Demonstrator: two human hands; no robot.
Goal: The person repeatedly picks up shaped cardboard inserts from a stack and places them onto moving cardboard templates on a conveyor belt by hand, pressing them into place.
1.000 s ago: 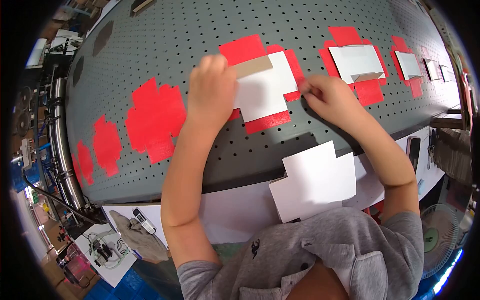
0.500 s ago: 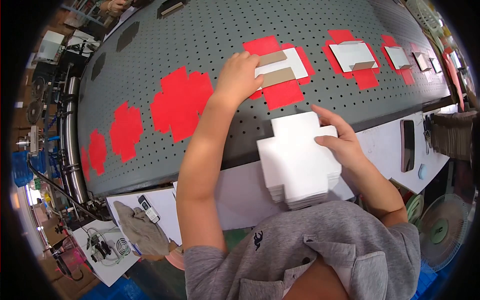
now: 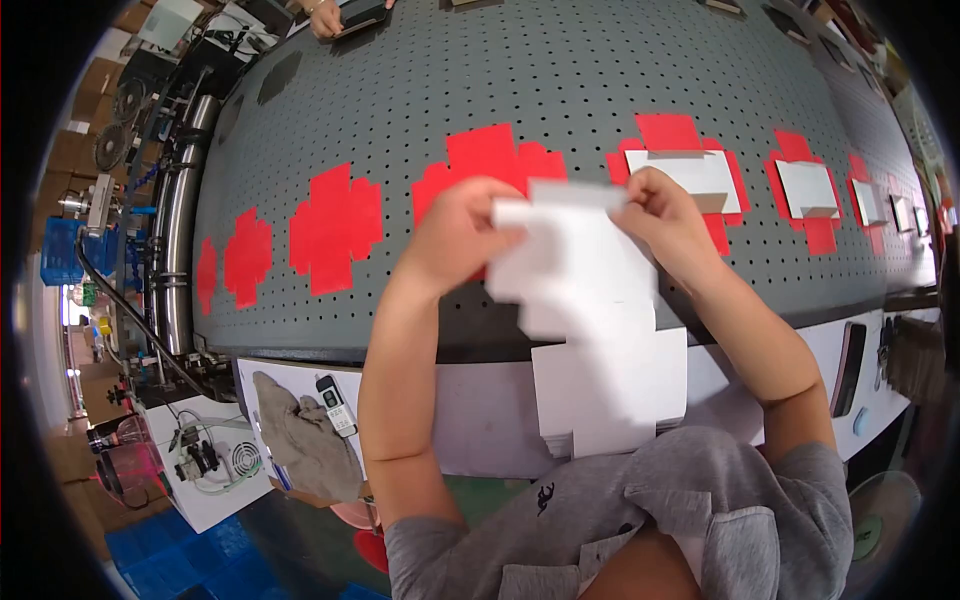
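Observation:
A white cross-shaped cardboard blank (image 3: 575,255), smeared by motion, is held up between my two hands. My left hand (image 3: 455,238) is closed on its left edge, thumb on top. At its upper right corner my right hand (image 3: 668,225) pinches it. Below, nearest my body, lies a stack of similar white blanks (image 3: 610,390). Just beyond my hands is a red cross-shaped sheet (image 3: 468,152) on the grey perforated surface, partly hidden by my left hand and the blank. To the right, another red sheet (image 3: 668,130) carries a white board (image 3: 690,172) with grey-brown flaps.
More red sheets (image 3: 335,235) lie to the left on the perforated surface (image 3: 430,90). Another person's hand (image 3: 325,18) is at the far edge. A phone (image 3: 850,368) lies right; a grey cloth (image 3: 305,440) and a handheld remote-like device (image 3: 336,405) lie left.
My left hand has left the white board on a red sheet and now holds a blank with my right hand, lifted off the stack. The red sheets have shifted right.

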